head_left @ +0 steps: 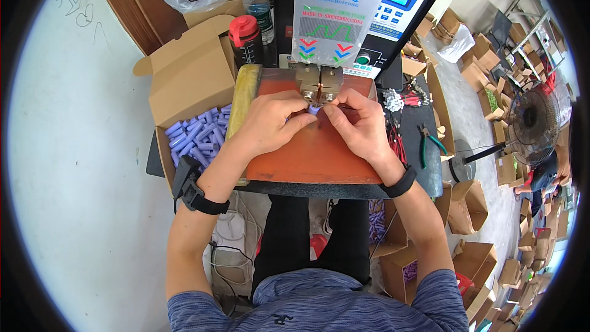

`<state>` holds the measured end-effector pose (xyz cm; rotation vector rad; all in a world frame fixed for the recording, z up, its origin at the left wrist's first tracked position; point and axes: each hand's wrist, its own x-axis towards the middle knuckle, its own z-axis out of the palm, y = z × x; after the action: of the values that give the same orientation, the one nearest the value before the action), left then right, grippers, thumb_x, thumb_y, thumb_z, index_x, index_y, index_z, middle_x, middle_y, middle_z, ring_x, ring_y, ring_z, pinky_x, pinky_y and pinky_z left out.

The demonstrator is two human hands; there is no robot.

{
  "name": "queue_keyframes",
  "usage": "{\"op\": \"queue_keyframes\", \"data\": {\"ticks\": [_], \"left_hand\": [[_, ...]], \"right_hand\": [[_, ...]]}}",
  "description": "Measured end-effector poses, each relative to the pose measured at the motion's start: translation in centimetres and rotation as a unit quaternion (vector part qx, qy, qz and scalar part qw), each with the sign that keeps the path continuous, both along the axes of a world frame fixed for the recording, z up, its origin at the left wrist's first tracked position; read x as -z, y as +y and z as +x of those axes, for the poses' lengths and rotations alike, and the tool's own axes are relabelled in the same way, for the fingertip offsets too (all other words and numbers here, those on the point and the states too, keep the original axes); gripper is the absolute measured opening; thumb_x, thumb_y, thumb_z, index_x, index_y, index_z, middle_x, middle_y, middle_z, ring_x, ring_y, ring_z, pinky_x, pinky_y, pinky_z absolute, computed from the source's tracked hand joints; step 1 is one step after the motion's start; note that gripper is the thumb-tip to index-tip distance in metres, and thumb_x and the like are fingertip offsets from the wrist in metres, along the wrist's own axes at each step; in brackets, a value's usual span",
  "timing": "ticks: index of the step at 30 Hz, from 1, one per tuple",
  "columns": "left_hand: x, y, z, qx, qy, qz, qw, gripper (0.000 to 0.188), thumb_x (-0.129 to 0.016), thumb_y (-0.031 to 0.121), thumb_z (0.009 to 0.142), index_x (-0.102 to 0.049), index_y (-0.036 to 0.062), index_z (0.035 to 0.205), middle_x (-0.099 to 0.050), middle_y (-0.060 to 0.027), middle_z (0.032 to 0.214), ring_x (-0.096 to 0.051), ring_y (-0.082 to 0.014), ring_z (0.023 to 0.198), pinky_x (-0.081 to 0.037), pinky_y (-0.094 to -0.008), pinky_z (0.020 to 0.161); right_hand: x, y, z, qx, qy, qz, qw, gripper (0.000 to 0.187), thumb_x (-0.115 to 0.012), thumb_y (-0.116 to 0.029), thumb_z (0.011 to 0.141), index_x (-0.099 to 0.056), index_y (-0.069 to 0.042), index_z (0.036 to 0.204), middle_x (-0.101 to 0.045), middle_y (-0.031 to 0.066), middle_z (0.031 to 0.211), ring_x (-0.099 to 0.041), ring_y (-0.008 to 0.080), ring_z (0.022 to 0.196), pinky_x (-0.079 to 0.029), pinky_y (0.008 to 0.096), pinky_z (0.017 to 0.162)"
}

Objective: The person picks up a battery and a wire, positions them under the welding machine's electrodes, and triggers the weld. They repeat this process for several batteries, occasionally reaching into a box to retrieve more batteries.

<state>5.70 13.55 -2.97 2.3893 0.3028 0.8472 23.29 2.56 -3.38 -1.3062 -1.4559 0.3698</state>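
Note:
At the front of a spot welder (354,43), two metal electrode holders (319,80) reach down over an orange work mat. Right beneath their tips is the end of a purple cylindrical battery cell (314,110), mostly hidden by fingers. My left hand (270,124) pinches it from the left, thumb and forefinger closed. From the other side my right hand (361,126) is closed in a pinch beside the cell and the right electrode; whatever small thing lies between its fingertips is hidden. The orange mat (307,160) lies under both hands.
To the left, a cardboard box (190,80) holds many purple cells (200,135). A red-lidded bottle (245,40) and a clear bottle (257,6) stand behind. At right lie green-handled pliers (425,146) and red wire leads (396,141). A fan (531,120) stands farther off among cartons.

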Motion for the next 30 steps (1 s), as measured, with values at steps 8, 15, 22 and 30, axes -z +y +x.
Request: {"op": "queue_keyframes", "data": {"ticks": [8, 15, 22, 30], "left_hand": [[-0.08, 0.10, 0.01, 0.005, 0.008, 0.006, 1.000, 0.014, -0.068, 0.013, 0.084, -0.067, 0.0018, 0.093, -0.062, -0.0132, 0.076, -0.061, -0.0268, 0.067, -0.045, -0.0339, 0.060], [-0.10, -0.03, -0.01, 0.001, 0.010, -0.001, 1.000, 0.015, -0.068, 0.013, 0.084, -0.068, 0.0022, 0.094, -0.063, -0.0129, 0.077, -0.061, -0.0269, 0.067, -0.046, -0.0335, 0.060], [-0.14, -0.03, 0.16, -0.002, 0.018, -0.003, 1.000, 0.016, -0.069, 0.011, 0.084, -0.069, 0.0022, 0.097, -0.064, -0.0129, 0.080, -0.061, -0.0252, 0.067, -0.046, -0.0323, 0.060], [-0.25, -0.09, 0.08, 0.000, 0.015, -0.011, 1.000, 0.020, -0.068, 0.009, 0.083, -0.068, 0.0023, 0.102, -0.064, -0.0132, 0.081, -0.062, -0.0245, 0.069, -0.046, -0.0324, 0.061]], "right_hand": [[-0.15, -0.17, 0.25, 0.009, 0.003, -0.014, 1.000, 0.008, -0.067, -0.009, 0.082, -0.064, -0.003, 0.086, -0.068, 0.0083, 0.083, -0.063, 0.0243, 0.077, -0.049, 0.0333, 0.070], [-0.58, 0.12, -0.45, 0.037, -0.070, 0.038, 0.996, 0.007, -0.068, -0.009, 0.081, -0.064, -0.004, 0.085, -0.067, 0.0075, 0.081, -0.061, 0.0264, 0.073, -0.048, 0.0356, 0.068], [-0.59, 0.10, -0.24, 0.048, -0.105, 0.050, 0.992, 0.009, -0.069, -0.010, 0.080, -0.064, -0.005, 0.085, -0.066, 0.0073, 0.080, -0.060, 0.0274, 0.072, -0.048, 0.0366, 0.067], [-0.56, 0.20, -0.42, 0.041, -0.093, 0.050, 0.994, 0.009, -0.069, -0.011, 0.081, -0.063, -0.005, 0.084, -0.065, 0.0064, 0.078, -0.059, 0.0265, 0.068, -0.045, 0.0352, 0.067]]}}
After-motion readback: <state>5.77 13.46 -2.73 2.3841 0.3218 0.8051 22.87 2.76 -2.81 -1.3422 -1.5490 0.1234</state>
